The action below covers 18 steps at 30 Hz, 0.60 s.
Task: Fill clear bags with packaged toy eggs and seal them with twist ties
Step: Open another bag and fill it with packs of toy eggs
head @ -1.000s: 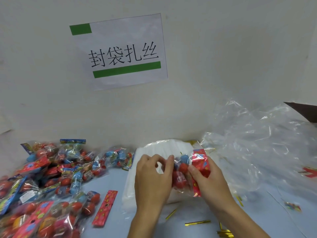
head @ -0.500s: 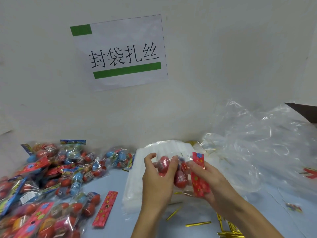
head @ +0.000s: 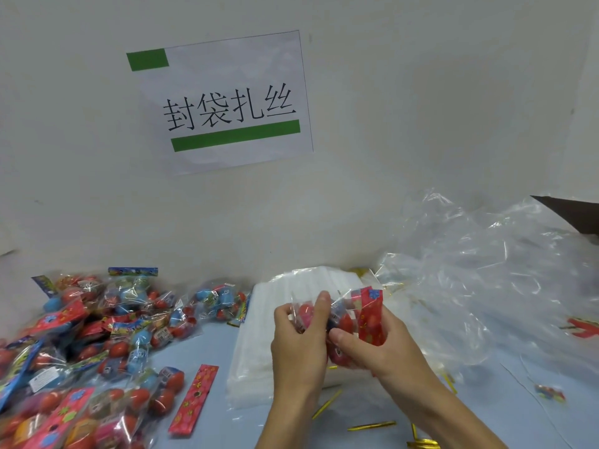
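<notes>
— Toy eggs, red and blue in crinkly clear packets, lie in a big heap [head: 84, 345] on the left of the pale blue table [head: 201, 332]. What is larger than that?
— Only the loose crumpled sheet of clear plastic [head: 479, 286] on the right, against the white wall. Between them lies a flat white stack of clear bags [head: 259, 345].
— And the hands?
— Both are above that stack. The left hand [head: 299, 348] has its fingers curled round one side of a small clear bag of red eggs [head: 340, 319]; the right hand [head: 379, 345] pinches the other side, thumb on top, beside the bag's red printed card [head: 371, 315].
— Smaller things?
— A loose red card strip [head: 193, 400] lies on the table near the heap, and thin gold twist ties [head: 371, 426] are scattered by the wrists.
</notes>
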{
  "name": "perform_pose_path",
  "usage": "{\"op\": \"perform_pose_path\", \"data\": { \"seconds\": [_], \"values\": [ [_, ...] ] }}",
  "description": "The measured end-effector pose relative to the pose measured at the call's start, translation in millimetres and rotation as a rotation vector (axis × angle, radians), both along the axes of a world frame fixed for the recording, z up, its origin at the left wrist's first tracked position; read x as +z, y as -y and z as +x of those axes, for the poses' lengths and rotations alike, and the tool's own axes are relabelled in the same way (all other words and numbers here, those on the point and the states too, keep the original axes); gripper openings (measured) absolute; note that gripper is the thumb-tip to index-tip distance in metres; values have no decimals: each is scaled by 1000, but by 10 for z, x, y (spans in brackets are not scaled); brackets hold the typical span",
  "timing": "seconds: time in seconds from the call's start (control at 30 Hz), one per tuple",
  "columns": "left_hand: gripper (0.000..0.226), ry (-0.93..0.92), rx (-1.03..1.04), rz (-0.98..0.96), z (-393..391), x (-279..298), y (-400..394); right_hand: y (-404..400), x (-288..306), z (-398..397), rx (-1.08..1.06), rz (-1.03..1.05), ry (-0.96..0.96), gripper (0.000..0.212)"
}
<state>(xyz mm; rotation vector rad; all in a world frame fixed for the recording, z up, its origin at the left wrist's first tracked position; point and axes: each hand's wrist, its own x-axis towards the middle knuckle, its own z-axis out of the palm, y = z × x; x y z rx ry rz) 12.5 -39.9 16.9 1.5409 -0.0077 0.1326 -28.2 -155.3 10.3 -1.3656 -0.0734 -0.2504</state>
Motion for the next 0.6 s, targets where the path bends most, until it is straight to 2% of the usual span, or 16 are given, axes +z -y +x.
{"op": "perform_pose_path", "data": {
  "seconds": [0.1,0.17,0.23,0.3,0.6],
  "values": [
    [32,76,105,49,32,-9,-49,10,48,-12,50,41,11,31],
    [33,162,111,92,11,3,-58,5,42,12,58,128,-34,39],
    [43,260,71,140,-36,22,-26,-18,35,29,82,228,-71,51],
    [44,298,16,153,-68,26,13,-32,31,31,121,261,-65,52],
    [52,279,-90,28,-61,45,-22,9,87,-35,106,19,28,26]
  ]
}}
